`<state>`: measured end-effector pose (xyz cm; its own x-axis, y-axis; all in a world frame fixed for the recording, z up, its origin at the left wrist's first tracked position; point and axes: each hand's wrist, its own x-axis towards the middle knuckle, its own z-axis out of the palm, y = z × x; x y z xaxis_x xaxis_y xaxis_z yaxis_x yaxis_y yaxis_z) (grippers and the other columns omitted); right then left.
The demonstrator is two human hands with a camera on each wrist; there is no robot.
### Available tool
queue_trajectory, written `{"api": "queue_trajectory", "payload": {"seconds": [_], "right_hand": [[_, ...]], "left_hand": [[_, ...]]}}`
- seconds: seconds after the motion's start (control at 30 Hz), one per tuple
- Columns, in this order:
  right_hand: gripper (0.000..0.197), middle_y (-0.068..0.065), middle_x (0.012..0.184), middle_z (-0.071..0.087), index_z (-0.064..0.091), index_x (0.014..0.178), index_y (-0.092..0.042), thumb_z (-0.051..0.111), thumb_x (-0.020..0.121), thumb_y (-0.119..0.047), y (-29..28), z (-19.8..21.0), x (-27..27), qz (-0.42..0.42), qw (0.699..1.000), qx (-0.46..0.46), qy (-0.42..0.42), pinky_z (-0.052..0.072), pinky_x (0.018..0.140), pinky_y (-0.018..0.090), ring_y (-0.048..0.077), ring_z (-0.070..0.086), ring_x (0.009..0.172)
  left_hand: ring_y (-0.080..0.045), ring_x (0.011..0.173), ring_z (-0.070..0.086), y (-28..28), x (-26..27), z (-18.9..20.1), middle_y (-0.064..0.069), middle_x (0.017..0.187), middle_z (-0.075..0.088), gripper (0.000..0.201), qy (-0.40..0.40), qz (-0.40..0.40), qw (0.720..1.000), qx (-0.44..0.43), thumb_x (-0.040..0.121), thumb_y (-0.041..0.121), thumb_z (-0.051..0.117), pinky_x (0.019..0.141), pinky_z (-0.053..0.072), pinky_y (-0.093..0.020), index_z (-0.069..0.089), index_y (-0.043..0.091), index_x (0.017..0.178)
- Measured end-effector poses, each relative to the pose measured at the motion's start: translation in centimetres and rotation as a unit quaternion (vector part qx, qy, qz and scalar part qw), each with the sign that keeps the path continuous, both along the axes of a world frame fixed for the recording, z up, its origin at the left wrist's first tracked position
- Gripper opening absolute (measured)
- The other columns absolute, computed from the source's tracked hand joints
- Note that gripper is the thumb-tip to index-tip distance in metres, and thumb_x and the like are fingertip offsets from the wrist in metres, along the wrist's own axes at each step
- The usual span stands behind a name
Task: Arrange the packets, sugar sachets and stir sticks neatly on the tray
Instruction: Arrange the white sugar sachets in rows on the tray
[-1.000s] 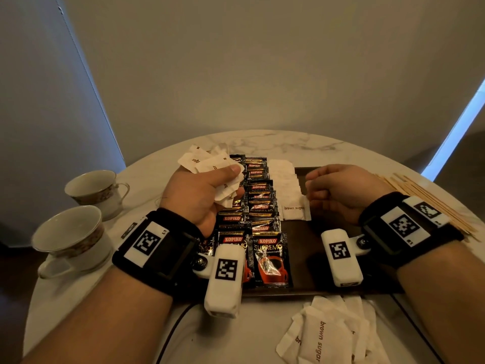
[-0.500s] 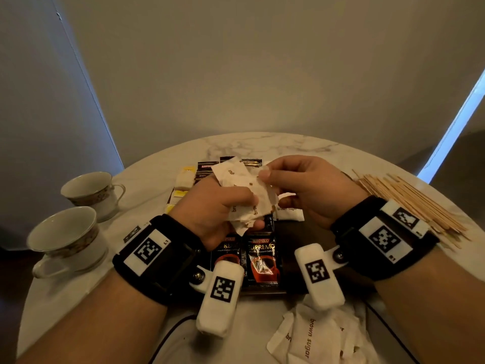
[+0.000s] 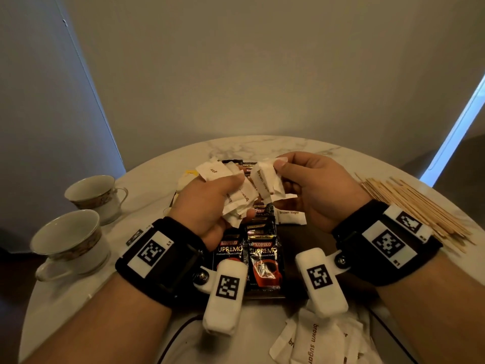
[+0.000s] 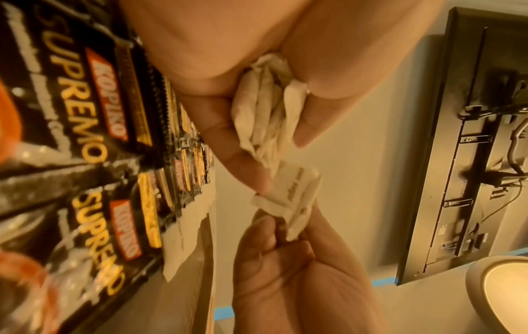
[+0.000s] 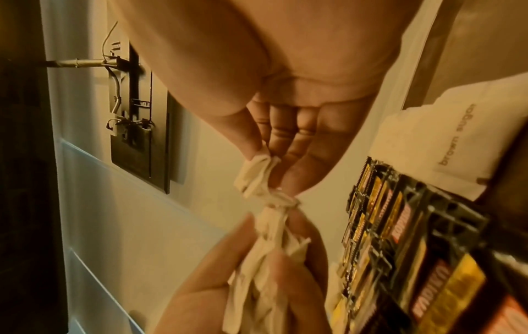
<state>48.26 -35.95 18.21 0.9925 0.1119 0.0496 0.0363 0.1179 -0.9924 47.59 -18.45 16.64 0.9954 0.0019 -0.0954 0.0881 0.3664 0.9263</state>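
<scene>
My left hand (image 3: 210, 203) grips a bunch of white brown-sugar sachets (image 3: 237, 199) above the dark tray (image 3: 294, 237). My right hand (image 3: 309, 187) pinches sachets (image 3: 266, 182) at the bunch's right side between thumb and fingers; the same pinch (image 5: 264, 178) shows in the right wrist view. The left wrist view shows the bunch (image 4: 265, 113) between thumb and fingers. Black Kopiko coffee packets (image 3: 262, 256) lie in overlapping rows on the tray. One sachet (image 3: 291, 216) lies on the tray beside them. Wooden stir sticks (image 3: 412, 206) lie in a pile on the table at right.
Two teacups (image 3: 70, 240) (image 3: 95, 194) stand at the table's left edge. Loose sugar sachets (image 3: 317, 340) lie on the marble table in front of the tray. Yellow-marked packets (image 3: 187, 177) peek out at the tray's far left. A cable (image 3: 178, 334) runs near the front edge.
My right hand moved left from the tray to the bunch in my left hand and took hold of sachets there. Both hands rose a little above the tray.
</scene>
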Motion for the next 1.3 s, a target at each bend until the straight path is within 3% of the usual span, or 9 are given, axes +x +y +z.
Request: {"api": "queue_trajectory", "payload": {"seconds": [0.1, 0.23, 0.37, 0.47, 0.67, 0.9, 1.0, 1.17, 1.3], "right_hand": [[0.014, 0.008, 0.081, 0.071, 0.069, 0.095, -0.009, 0.058, 0.103, -0.014, 0.5, -0.3, -0.2, 0.006, 1.0, -0.004, -0.004, 0.057, 0.055, 0.03, 0.017, 0.068, 0.068], [0.014, 0.011, 0.086, 0.073, 0.069, 0.102, -0.004, 0.059, 0.101, -0.013, 1.0, -0.7, -0.4, 0.033, 0.999, 0.016, 0.006, 0.059, 0.06, 0.032, 0.02, 0.07, 0.072], [0.014, 0.009, 0.085, 0.073, 0.069, 0.102, -0.005, 0.067, 0.093, -0.015, 1.1, -0.4, -0.7, 0.07, 0.997, 0.031, 0.005, 0.06, 0.06, 0.034, 0.022, 0.069, 0.073], [0.036, 0.02, 0.101, 0.074, 0.066, 0.108, -0.003, 0.078, 0.075, -0.014, 0.9, -0.3, -0.7, 0.079, 0.996, 0.036, -0.002, 0.062, 0.066, 0.042, 0.03, 0.073, 0.083], [0.013, 0.011, 0.088, 0.075, 0.071, 0.103, -0.003, 0.059, 0.098, -0.003, 0.7, -0.3, -0.5, 0.024, 1.0, 0.006, -0.01, 0.06, 0.062, 0.03, 0.02, 0.071, 0.073], [0.021, 0.016, 0.103, 0.075, 0.074, 0.111, -0.007, 0.062, 0.095, 0.002, 0.1, 0.0, -0.5, 0.058, 0.997, -0.049, -0.027, 0.062, 0.073, 0.041, 0.027, 0.073, 0.086], [0.03, 0.01, 0.091, 0.074, 0.07, 0.115, -0.008, 0.057, 0.095, 0.01, 0.0, 0.1, -0.2, 0.019, 1.0, -0.005, -0.019, 0.06, 0.064, 0.037, 0.025, 0.075, 0.081], [0.022, 0.013, 0.098, 0.076, 0.07, 0.109, -0.003, 0.072, 0.089, -0.012, -0.3, 0.1, -0.3, 0.051, 0.998, -0.032, -0.022, 0.059, 0.064, 0.03, 0.022, 0.074, 0.08], [0.006, 0.011, 0.085, 0.076, 0.072, 0.095, -0.002, 0.069, 0.09, -0.005, -0.8, 0.4, -0.3, 0.032, 0.999, -0.014, -0.014, 0.056, 0.057, 0.026, 0.018, 0.069, 0.068]], "left_hand": [[-0.035, 0.082, 0.072, -0.4, -0.5, 0.0, -0.019, 0.107, 0.077, 0.041, -0.008, -0.045, 0.999, 0.004, 0.084, 0.03, 0.077, 0.063, 0.056, -0.038, 0.07, 0.008, 0.117], [-0.032, 0.091, 0.073, -0.5, -0.8, -0.2, -0.021, 0.116, 0.074, 0.058, -0.015, -0.097, 0.995, -0.002, 0.073, 0.017, 0.082, 0.062, 0.061, -0.035, 0.066, 0.006, 0.128], [-0.037, 0.095, 0.074, -0.2, -0.8, -0.4, -0.023, 0.115, 0.074, 0.053, -0.024, -0.099, 0.995, -0.004, 0.077, 0.004, 0.077, 0.064, 0.063, -0.038, 0.064, 0.005, 0.129], [-0.038, 0.092, 0.075, -0.1, -0.7, -0.6, -0.022, 0.112, 0.075, 0.045, -0.063, -0.079, 0.995, 0.018, 0.082, -0.001, 0.076, 0.06, 0.06, -0.036, 0.066, 0.005, 0.125], [-0.033, 0.083, 0.075, -0.2, -0.8, -0.5, -0.018, 0.104, 0.077, 0.042, -0.106, -0.044, 0.991, 0.062, 0.079, 0.005, 0.082, 0.058, 0.057, -0.033, 0.068, 0.004, 0.119], [-0.033, 0.078, 0.073, -0.1, -0.7, -0.3, -0.019, 0.101, 0.077, 0.036, -0.092, -0.031, 0.994, 0.047, 0.082, 0.004, 0.079, 0.049, 0.053, -0.028, 0.067, -0.001, 0.116], [-0.036, 0.074, 0.071, 0.0, -0.6, -0.2, -0.02, 0.098, 0.077, 0.035, -0.087, -0.019, 0.995, 0.044, 0.083, 0.003, 0.079, 0.05, 0.053, -0.029, 0.067, -0.001, 0.116], [-0.032, 0.077, 0.073, -0.2, -0.9, 0.2, -0.023, 0.104, 0.076, 0.022, -0.09, -0.004, 0.996, -0.018, 0.088, -0.002, 0.072, 0.052, 0.056, -0.03, 0.068, -0.002, 0.11], [-0.036, 0.081, 0.069, -0.1, -0.7, 0.1, -0.021, 0.103, 0.076, 0.018, -0.079, -0.001, 0.997, -0.025, 0.086, 0.001, 0.074, 0.057, 0.052, -0.033, 0.071, 0.003, 0.104]]}}
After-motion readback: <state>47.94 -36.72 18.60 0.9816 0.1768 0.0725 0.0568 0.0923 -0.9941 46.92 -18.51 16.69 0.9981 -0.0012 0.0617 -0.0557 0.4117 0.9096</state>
